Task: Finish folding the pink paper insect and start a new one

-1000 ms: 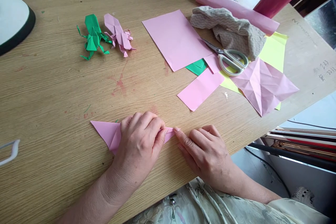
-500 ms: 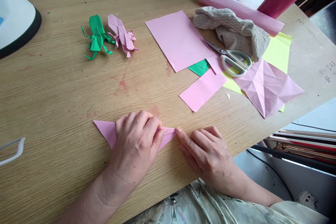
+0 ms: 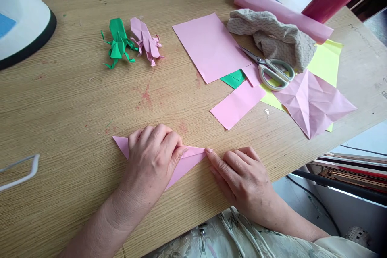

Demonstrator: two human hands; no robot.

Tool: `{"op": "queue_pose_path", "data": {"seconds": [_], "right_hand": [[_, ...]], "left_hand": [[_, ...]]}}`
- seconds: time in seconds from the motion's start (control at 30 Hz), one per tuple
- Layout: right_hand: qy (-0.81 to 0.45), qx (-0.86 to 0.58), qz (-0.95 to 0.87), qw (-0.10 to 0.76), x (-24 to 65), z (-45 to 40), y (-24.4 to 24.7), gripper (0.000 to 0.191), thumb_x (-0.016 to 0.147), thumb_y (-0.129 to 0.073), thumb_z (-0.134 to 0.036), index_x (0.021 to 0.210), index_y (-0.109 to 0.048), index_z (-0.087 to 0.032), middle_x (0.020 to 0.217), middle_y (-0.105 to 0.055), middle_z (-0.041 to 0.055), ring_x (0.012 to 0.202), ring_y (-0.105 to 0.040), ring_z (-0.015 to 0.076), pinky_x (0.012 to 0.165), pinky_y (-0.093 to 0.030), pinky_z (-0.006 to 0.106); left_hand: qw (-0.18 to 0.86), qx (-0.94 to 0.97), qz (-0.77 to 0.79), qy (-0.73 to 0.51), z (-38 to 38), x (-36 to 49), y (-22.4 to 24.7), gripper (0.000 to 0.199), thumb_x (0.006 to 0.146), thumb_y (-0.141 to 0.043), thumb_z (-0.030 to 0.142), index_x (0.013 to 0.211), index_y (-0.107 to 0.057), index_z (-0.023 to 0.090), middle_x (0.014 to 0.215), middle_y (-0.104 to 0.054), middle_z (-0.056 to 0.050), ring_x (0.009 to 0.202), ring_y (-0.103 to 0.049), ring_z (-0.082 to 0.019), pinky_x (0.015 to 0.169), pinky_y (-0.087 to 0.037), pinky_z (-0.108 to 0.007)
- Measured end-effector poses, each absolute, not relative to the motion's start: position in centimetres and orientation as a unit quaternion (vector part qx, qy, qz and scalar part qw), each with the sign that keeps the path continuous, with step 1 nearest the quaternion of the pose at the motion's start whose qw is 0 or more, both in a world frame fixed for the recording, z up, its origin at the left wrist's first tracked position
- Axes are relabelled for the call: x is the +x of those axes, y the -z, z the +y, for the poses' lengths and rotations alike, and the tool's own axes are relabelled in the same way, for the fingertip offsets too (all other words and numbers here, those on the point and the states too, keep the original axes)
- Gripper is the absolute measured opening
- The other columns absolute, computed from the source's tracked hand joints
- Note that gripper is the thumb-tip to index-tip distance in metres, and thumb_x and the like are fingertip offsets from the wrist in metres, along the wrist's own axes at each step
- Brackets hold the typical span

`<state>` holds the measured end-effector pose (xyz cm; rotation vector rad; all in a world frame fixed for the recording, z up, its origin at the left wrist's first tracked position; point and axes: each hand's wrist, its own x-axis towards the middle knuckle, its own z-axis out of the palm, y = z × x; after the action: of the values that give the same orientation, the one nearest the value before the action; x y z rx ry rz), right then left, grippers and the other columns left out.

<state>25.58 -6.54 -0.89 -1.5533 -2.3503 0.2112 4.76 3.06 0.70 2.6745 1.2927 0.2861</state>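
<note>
A folded piece of pink origami paper [image 3: 187,163] lies on the wooden table, triangular in outline, with a narrow strip turned over along its far edge. My left hand [image 3: 152,157] covers its middle, fingers curled and thumb pressed against the folded strip. At the paper's right-hand tip, my right hand [image 3: 242,173] pinches or presses the corner with its index fingertip; its thumb is mostly hidden beneath the hand. The left corner of the paper sticks out past my left knuckles.
Green [image 3: 117,42] and pink [image 3: 146,40] origami figures stand farther back. Scissors [image 3: 273,73] rest on pink paper sheets [image 3: 208,46] beside a grey cloth [image 3: 272,38]. A creased pink sheet [image 3: 314,102] lies at right. A white-and-black object [image 3: 24,20] occupies the far left.
My left hand has slid left along the paper, baring more of the folded strip and the lower flap. My right fingertip stays at the right tip. The whole view has shifted slightly.
</note>
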Motion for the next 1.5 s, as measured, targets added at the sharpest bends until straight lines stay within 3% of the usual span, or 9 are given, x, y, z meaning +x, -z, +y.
{"op": "queue_pose_path", "data": {"seconds": [0.33, 0.5, 0.6, 0.97, 1.27, 1.5], "right_hand": [[-0.052, -0.537, -0.831, 0.137, 25.6, -6.5, 0.7, 0.038, 0.099, -0.049, -0.018, 0.136, -0.053, -0.008, 0.078, -0.057, 0.0037, 0.069, -0.047, 0.0168, 0.07, -0.035, 0.035], [-0.062, -0.507, -0.848, 0.142, 25.4, -6.2, -0.1, 0.033, 0.098, -0.044, -0.011, 0.127, -0.057, -0.002, 0.111, -0.063, 0.0166, 0.083, -0.05, 0.0209, 0.073, -0.043, 0.037], [-0.067, -0.494, -0.856, 0.137, 25.4, -6.0, -0.3, 0.031, 0.097, -0.042, -0.009, 0.121, -0.061, -0.002, 0.121, -0.061, 0.019, 0.085, -0.051, 0.0218, 0.074, -0.046, 0.037], [-0.101, -0.547, -0.812, 0.175, 25.5, -6.7, 0.5, 0.045, 0.098, -0.047, -0.01, 0.143, -0.044, -0.008, 0.118, -0.061, 0.0173, 0.104, -0.056, 0.0249, 0.081, -0.051, 0.039], [-0.102, -0.56, -0.78, 0.259, 25.7, -7.3, 0.7, 0.052, 0.095, -0.051, -0.006, 0.145, -0.042, -0.015, 0.119, -0.056, 0.0147, 0.094, -0.056, 0.02, 0.076, -0.051, 0.035], [-0.085, -0.522, -0.833, 0.163, 24.1, -6.3, 0.0, 0.041, 0.096, -0.052, -0.016, 0.137, -0.051, -0.008, 0.097, -0.059, 0.0102, 0.085, -0.054, 0.0201, 0.072, -0.046, 0.036]], "left_hand": [[0.066, 0.893, 0.437, -0.089, 2.9, 5.0, -0.7, 0.011, 0.092, -0.061, 0.025, 0.082, -0.057, 0.022, 0.089, -0.06, -0.006, 0.086, -0.053, -0.026, 0.077, -0.037, -0.04], [0.06, 0.892, 0.439, -0.087, 2.9, 4.9, -0.7, 0.011, 0.091, -0.062, 0.027, 0.083, -0.058, 0.022, 0.088, -0.061, -0.005, 0.086, -0.053, -0.026, 0.076, -0.037, -0.04], [0.059, 0.893, 0.439, -0.082, 2.9, 4.9, -0.6, 0.011, 0.092, -0.062, 0.027, 0.083, -0.058, 0.022, 0.089, -0.061, -0.006, 0.086, -0.053, -0.026, 0.077, -0.037, -0.04], [0.052, 0.893, 0.441, -0.072, 2.9, 4.9, -0.5, 0.011, 0.093, -0.06, 0.028, 0.084, -0.058, 0.021, 0.09, -0.06, -0.005, 0.088, -0.054, -0.026, 0.079, -0.037, -0.041], [0.05, 0.893, 0.443, -0.06, 2.9, 5.1, -0.6, 0.012, 0.093, -0.059, 0.029, 0.084, -0.058, 0.021, 0.091, -0.061, -0.006, 0.089, -0.055, -0.027, 0.08, -0.038, -0.042], [0.046, 0.893, 0.443, -0.069, 2.9, 5.0, -0.6, 0.019, 0.095, -0.056, 0.035, 0.084, -0.058, 0.02, 0.09, -0.061, -0.007, 0.089, -0.055, -0.027, 0.08, -0.038, -0.042]]}}
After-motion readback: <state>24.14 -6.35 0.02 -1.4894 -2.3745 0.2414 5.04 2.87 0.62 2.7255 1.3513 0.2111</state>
